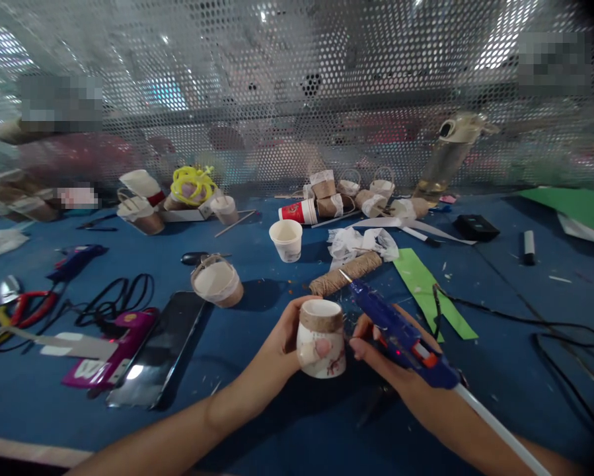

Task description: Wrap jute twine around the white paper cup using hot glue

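Note:
My left hand (pixel 283 336) is wrapped round the left side of a small white paper cup (pixel 321 363) with a printed pattern. Its narrower end faces up, and a band of brown twine (pixel 321 322) circles that end. In my right hand (pixel 400 373) is a blue hot glue gun (pixel 393 328), its nozzle pointing up and left, above and beyond the cup. A long white glue stick (pixel 499 426) sticks out of its back. The nozzle tip appears close to a roll of twine (pixel 349 272) lying behind the cup.
An upright white paper cup (pixel 287 241) and a twine-covered basket (pixel 218 283) stand ahead. Left lie a phone (pixel 160 350), a purple glue gun (pixel 113 354) and red-handled pliers (pixel 34 307). Green paper strips (pixel 423 291) and a black cable (pixel 499 314) lie right. A perforated metal screen (pixel 287 119) closes the back.

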The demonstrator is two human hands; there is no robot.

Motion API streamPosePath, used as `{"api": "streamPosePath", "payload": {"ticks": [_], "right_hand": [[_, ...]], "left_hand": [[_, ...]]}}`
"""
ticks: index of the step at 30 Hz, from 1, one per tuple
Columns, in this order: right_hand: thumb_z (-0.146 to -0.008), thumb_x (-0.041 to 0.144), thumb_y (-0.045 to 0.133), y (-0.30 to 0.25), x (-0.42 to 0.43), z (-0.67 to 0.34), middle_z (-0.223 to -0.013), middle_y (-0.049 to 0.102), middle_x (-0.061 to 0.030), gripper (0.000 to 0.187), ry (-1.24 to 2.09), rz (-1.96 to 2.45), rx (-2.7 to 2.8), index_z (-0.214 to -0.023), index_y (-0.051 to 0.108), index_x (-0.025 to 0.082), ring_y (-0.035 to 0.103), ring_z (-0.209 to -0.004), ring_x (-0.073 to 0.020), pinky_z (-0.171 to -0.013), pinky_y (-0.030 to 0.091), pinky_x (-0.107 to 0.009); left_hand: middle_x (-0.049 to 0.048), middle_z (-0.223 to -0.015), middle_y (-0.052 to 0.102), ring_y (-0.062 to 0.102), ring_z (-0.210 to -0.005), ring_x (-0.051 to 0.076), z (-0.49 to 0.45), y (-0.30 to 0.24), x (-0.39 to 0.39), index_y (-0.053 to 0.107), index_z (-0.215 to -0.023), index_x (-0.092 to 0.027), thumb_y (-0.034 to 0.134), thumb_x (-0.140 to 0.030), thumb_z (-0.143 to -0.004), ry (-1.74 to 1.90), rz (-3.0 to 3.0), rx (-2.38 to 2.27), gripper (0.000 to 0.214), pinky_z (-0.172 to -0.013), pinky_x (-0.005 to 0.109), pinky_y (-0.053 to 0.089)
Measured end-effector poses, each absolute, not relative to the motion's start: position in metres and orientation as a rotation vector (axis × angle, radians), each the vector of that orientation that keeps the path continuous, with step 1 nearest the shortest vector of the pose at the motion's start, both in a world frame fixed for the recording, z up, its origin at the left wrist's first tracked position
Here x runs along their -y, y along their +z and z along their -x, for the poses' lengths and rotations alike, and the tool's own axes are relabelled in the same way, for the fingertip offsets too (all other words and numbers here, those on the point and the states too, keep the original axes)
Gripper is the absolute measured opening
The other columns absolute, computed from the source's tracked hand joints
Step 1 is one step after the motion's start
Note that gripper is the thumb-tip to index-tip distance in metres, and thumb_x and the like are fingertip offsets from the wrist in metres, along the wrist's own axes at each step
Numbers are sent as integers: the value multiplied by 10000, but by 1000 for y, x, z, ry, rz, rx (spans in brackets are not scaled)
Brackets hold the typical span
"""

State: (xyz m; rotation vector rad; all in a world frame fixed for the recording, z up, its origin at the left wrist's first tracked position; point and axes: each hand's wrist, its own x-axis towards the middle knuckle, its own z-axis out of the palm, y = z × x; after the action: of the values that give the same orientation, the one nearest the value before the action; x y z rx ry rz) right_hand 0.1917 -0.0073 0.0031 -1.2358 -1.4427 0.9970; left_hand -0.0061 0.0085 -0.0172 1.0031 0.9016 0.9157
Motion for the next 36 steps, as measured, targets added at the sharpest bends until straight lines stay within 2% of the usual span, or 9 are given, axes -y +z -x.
{"api": "streamPosePath", "payload": {"ticks": [4, 8, 12, 17, 23, 36], "right_hand": [[-830, 240, 685, 0, 3, -199, -747, 656, 25, 109, 1020, 1235, 1493, -772, 594, 223, 650, -684, -133, -689, 568, -223], [-802, 307, 723, -3, 2, -201, -820, 684, 8, 128, 1072, 1243, 1514, -830, 629, 225, 661, -764, -158, -752, 561, -252], [-817, 340, 703, 7, 3, -199, -763, 654, 32, 183, 1133, 1316, 1403, -731, 580, 234, 627, -725, -148, -722, 530, -252], [-864, 379, 654, 8, 0, -203, -790, 628, 41, 201, 1251, 1283, 1461, -735, 589, 239, 604, -796, -156, -794, 471, -275], [-903, 390, 618, 0, -1, -206, -758, 605, 51, 237, 1329, 1242, 1438, -724, 582, 238, 582, -800, -154, -807, 419, -291], [-847, 401, 681, 2, 3, -202, -757, 614, 44, 219, 1348, 1308, 1356, -787, 550, 236, 610, -752, -154, -782, 489, -288]], "left_hand": [[23, -1191, 633, 569, -1107, 226, 7, -19, -9, 535, -1237, -293, 773, -333, -767, 927, -1003, -902, 528, -939, 325, 434], [30, -1214, 638, 549, -1151, 243, 8, -20, -9, 542, -1240, -293, 766, -324, -773, 946, -985, -904, 518, -957, 334, 417], [39, -1186, 652, 570, -1115, 249, 8, -18, -8, 542, -1238, -280, 755, -316, -782, 919, -973, -872, 504, -929, 344, 429], [52, -1198, 638, 565, -1107, 248, 9, -17, -7, 547, -1253, -267, 737, -316, -800, 876, -971, -855, 494, -924, 352, 442], [52, -1212, 632, 571, -1096, 248, 10, -19, -6, 545, -1262, -273, 743, -322, -794, 856, -969, -830, 510, -921, 362, 448], [41, -1207, 636, 561, -1124, 238, 9, -19, -4, 557, -1257, -277, 730, -283, -812, 858, -960, -780, 478, -929, 340, 445]]}}
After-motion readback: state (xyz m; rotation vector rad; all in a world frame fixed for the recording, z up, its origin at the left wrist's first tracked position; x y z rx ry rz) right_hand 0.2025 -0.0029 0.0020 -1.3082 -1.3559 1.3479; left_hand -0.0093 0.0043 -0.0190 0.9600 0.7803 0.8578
